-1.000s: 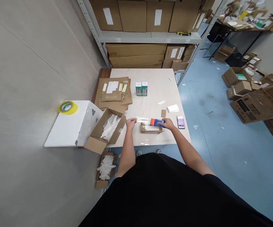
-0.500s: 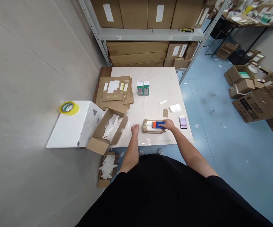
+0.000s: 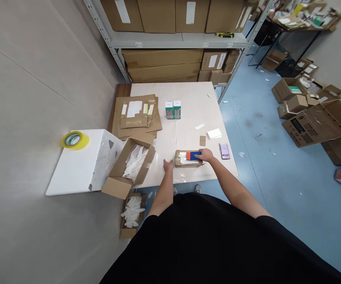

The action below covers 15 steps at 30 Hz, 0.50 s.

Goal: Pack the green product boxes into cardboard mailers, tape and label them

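Note:
A small taped cardboard box (image 3: 189, 162) with a white label lies near the front edge of the table. My right hand (image 3: 206, 155) is closed around a blue tool with an orange end (image 3: 193, 156), which rests on the box's top. At the box's left end is my left hand (image 3: 168, 165), its thumb and fingers apart and nothing visible in it. Whether its fingertips touch the box I cannot tell. A phone (image 3: 225, 151), a white stack of paper or cards (image 3: 214, 133) and a small brown cardboard piece (image 3: 202, 141) lie to the right.
Two green-and-white boxes (image 3: 173, 110) stand further back. Flattened cardboard (image 3: 135, 123) and an open carton of white strips (image 3: 118, 185) are on the left. Yellow tape (image 3: 83, 141) sits on a white block (image 3: 72, 169). A shelf (image 3: 173, 40) closes off the back.
My left hand has gone from closed fingers to spread ones and moved nearer the box's left end. My right hand still holds the blue tool there. The whole view has shifted slightly.

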Motion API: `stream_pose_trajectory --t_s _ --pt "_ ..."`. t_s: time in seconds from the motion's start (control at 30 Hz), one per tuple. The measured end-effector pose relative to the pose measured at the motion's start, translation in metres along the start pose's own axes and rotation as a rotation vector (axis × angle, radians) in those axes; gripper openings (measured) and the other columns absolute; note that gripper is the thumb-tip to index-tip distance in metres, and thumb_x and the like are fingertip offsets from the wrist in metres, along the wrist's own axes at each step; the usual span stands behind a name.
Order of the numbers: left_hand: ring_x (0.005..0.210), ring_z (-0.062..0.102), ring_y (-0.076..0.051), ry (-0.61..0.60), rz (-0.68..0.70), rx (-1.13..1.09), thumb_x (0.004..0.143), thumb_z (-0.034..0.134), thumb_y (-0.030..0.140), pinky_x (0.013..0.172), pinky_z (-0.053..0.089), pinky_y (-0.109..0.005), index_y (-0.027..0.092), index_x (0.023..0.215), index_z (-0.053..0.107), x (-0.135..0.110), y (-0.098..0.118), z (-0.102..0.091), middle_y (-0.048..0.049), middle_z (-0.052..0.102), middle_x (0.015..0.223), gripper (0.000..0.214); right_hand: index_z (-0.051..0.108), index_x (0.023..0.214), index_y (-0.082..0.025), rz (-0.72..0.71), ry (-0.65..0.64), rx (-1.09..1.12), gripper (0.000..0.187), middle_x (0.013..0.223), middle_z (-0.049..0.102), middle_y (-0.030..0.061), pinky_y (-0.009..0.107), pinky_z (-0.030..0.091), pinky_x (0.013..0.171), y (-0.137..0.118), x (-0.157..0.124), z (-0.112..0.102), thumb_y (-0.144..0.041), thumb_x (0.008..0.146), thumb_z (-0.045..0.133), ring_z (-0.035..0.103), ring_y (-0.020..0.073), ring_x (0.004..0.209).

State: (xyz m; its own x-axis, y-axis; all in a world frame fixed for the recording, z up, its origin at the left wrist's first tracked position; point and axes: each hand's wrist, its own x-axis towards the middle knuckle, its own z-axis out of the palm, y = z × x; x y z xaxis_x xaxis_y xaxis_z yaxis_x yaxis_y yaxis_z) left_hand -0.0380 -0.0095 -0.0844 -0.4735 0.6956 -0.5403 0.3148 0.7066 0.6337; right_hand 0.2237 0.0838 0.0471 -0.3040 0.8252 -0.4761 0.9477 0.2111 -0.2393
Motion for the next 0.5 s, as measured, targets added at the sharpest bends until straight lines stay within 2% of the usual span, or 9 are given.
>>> stream_pose_trajectory --t_s 0.07,0.13,0.23,0.37,0.5 --pt "0.112 0.071 -0.03 0.048 -0.011 -0.006 0.099 0.049 0.052 0.091 0.051 -0.035 0.018 0.119 0.076 -0.004 0.003 -0.003 -0.0168 0.078 0.115 0.048 0.077 0.107 -0.022 -0.008 -0.018 -0.004 0.044 0.109 0.079 0.0099 0.028 0.044 0.072 -0.002 0.002 -0.001 -0.062 0.095 0.063 0.071 0.0262 0.103" --pt "0.108 0.071 -0.027 0.019 0.059 -0.052 0.103 0.041 0.056 0.089 0.05 -0.032 0.021 0.11 0.079 -0.008 0.011 -0.003 -0.0128 0.08 0.11 0.052 0.078 0.109 -0.022 -0.008 -0.036 -0.006 0.045 0.111 0.079 0.0105 0.028 0.045 0.073 -0.005 0.004 -0.003 -0.062 0.094 0.063 0.071 0.0268 0.105" --pt "0.101 0.071 -0.027 -0.069 0.156 -0.056 0.101 0.048 0.058 0.083 0.049 -0.03 0.022 0.106 0.079 -0.014 0.025 0.003 -0.0102 0.08 0.104 0.048 0.079 0.11 -0.021 -0.003 -0.067 -0.018 0.047 0.113 0.079 0.0117 0.028 0.046 0.074 -0.01 0.006 -0.006 -0.063 0.092 0.066 0.07 0.0276 0.107" --pt "0.104 0.071 -0.029 -0.056 0.11 0.063 0.101 0.053 0.052 0.082 0.048 -0.032 0.022 0.116 0.076 -0.021 0.037 0.016 -0.0129 0.079 0.113 0.04 0.08 0.108 -0.019 0.002 -0.099 -0.031 0.048 0.113 0.079 0.0136 0.029 0.048 0.074 -0.014 0.008 -0.014 -0.062 0.09 0.067 0.071 0.0279 0.106" --pt "0.109 0.071 -0.032 -0.069 0.095 0.135 0.101 0.052 0.055 0.085 0.048 -0.034 0.023 0.115 0.075 -0.029 0.042 0.035 -0.0153 0.078 0.117 0.042 0.08 0.105 -0.017 0.034 -0.108 -0.061 0.046 0.113 0.078 0.0151 0.028 0.049 0.073 -0.006 0.009 -0.021 -0.059 0.088 0.072 0.072 0.0281 0.104"
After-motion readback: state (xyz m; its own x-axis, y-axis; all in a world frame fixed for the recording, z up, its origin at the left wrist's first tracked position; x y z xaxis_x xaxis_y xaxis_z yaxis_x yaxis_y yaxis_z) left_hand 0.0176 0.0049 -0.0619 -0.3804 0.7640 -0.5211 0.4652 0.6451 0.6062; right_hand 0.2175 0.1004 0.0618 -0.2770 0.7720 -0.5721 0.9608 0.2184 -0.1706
